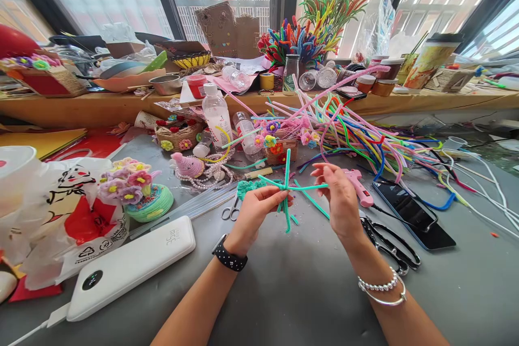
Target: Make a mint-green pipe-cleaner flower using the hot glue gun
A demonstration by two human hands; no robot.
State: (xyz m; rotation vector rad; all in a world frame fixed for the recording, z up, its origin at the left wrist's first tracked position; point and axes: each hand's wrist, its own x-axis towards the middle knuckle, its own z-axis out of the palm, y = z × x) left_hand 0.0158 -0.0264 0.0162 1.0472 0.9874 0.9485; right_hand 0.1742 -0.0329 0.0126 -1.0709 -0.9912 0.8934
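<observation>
Teal-green pipe cleaners are crossed at the middle, with arms sticking up, down and out to the sides. My left hand pinches them at the crossing between thumb and forefinger. On the right, my right hand has its fingers curled at the tip of the arm that points sideways; its exact grip is partly hidden. Behind my left hand lies a bunched green fuzzy piece, partly covered. Loose green pipe cleaner lengths lie on the grey table below.
A pink glue gun, black-framed glasses and a phone lie right. Small scissors, a white power bank and a pipe cleaner flower pot are left. Behind are a colourful pipe cleaner heap and bottle.
</observation>
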